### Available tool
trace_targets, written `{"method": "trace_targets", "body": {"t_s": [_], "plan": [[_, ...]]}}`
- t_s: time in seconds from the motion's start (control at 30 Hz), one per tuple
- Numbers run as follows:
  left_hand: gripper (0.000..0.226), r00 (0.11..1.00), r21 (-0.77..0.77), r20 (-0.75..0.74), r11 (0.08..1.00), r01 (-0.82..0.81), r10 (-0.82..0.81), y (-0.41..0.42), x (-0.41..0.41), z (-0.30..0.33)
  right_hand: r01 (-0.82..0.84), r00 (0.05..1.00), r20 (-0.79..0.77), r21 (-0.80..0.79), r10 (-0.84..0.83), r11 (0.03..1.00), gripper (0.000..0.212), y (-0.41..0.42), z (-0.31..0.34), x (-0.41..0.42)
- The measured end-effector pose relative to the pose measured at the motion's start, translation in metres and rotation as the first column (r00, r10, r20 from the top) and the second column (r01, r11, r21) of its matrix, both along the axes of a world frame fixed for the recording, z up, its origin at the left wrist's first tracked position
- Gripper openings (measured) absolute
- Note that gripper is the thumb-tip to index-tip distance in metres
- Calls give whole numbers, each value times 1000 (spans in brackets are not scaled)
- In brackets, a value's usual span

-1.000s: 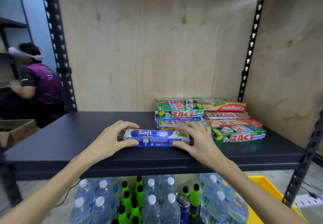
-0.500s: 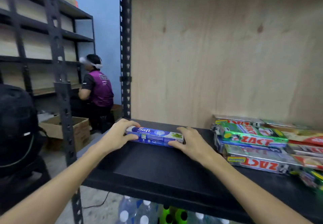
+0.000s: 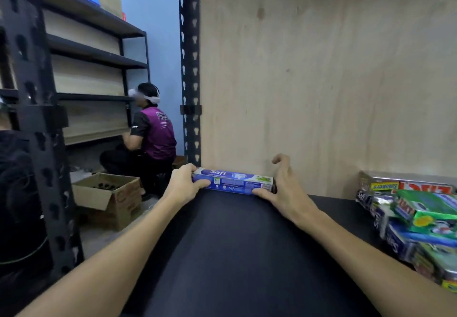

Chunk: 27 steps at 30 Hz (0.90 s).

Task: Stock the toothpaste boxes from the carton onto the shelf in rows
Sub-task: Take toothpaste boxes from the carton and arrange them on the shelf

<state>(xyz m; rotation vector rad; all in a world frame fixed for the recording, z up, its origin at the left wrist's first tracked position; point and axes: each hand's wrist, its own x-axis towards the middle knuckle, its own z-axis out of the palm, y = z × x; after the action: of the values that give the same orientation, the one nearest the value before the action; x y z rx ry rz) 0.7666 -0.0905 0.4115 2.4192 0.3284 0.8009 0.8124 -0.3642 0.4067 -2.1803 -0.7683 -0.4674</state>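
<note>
Two hands hold one blue Safi toothpaste box (image 3: 233,181) flat on the black shelf (image 3: 247,255), near the plywood back panel (image 3: 321,69). The left hand (image 3: 184,183) curls its grip round the left end; the right hand (image 3: 284,188) pinches the right end, fingers loosely spread. More stacked toothpaste boxes (image 3: 415,218) lie well apart at the right.

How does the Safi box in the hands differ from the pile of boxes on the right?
The Safi box lies alone at the shelf's back left, by the plywood back; the pile is stacked at the right edge. The Safi box is blue, gripped at its ends by the left hand and right hand; the pile mixes green and blue, untouched. Both are long cartons lying flat.
</note>
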Motion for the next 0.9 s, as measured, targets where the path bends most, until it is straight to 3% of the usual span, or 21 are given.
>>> {"method": "trace_targets", "body": {"t_s": [0.23, 0.43, 0.5, 0.67, 0.9], "plan": [[33, 999, -56, 33, 998, 15, -13, -2, -1, -2, 30, 999, 16, 1, -30, 1000, 68, 0, -1, 1], [64, 1000, -8, 14, 1000, -22, 22, -14, -15, -9, 134, 990, 29, 24, -135, 991, 80, -12, -1, -15], [68, 996, 12, 69, 998, -65, 64, -24, -30, -7, 160, 986, 30, 38, -161, 986, 82, -20, -1, -29], [57, 974, -13, 146, 984, 176, -172, -76, -87, -2, 138, 990, 9, 115, -140, 984, 87, -46, -1, -78], [47, 916, -100, 197, 922, 374, -350, -166, -155, 4, 76, 989, 110, 201, -100, 977, 68, -102, 0, -167]]}}
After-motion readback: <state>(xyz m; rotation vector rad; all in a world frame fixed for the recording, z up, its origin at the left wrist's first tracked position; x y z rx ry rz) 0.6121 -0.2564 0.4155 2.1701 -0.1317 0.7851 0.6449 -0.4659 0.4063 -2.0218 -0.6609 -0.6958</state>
